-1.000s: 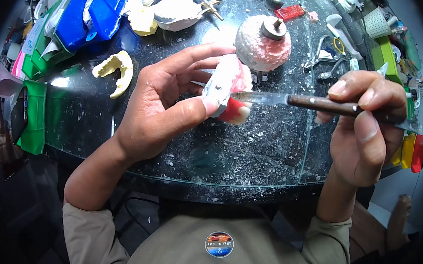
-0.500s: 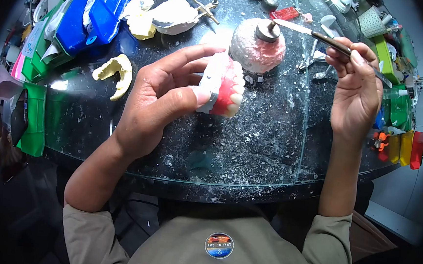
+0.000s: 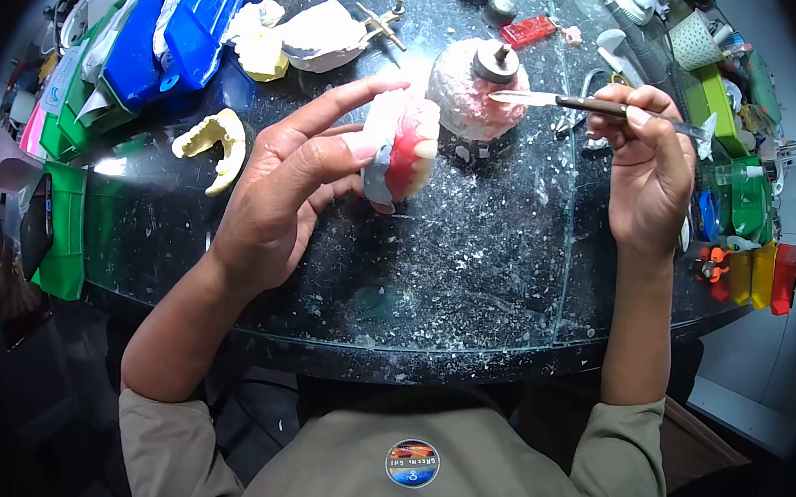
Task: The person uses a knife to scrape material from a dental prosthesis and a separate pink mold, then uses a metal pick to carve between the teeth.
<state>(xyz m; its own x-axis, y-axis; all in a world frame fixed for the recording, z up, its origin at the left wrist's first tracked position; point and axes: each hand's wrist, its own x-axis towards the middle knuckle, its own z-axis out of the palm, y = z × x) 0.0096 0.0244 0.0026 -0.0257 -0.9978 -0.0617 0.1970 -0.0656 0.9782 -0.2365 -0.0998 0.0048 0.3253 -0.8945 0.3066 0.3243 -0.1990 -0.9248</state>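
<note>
My left hand grips a dental model with a white and grey base, red-pink wax and a row of cream teeth facing right. Between the thumb and fingers of my right hand is a wax knife, its dark handle crossing the fingers and its metal blade pointing left. The blade tip is in front of a round white and pink lump with a metal burner top; whether they touch I cannot tell. No flame is visible.
A yellow horseshoe-shaped plaster piece lies left of my left hand. Behind it are white plaster models and blue bins. A red wax block lies at the back. Tools and coloured containers crowd the right side. White crumbs are scattered over the dark table.
My left hand has shifted slightly left with the model, which is turned a little. My right hand has moved left and slightly down, and the knife now lies more level.
</note>
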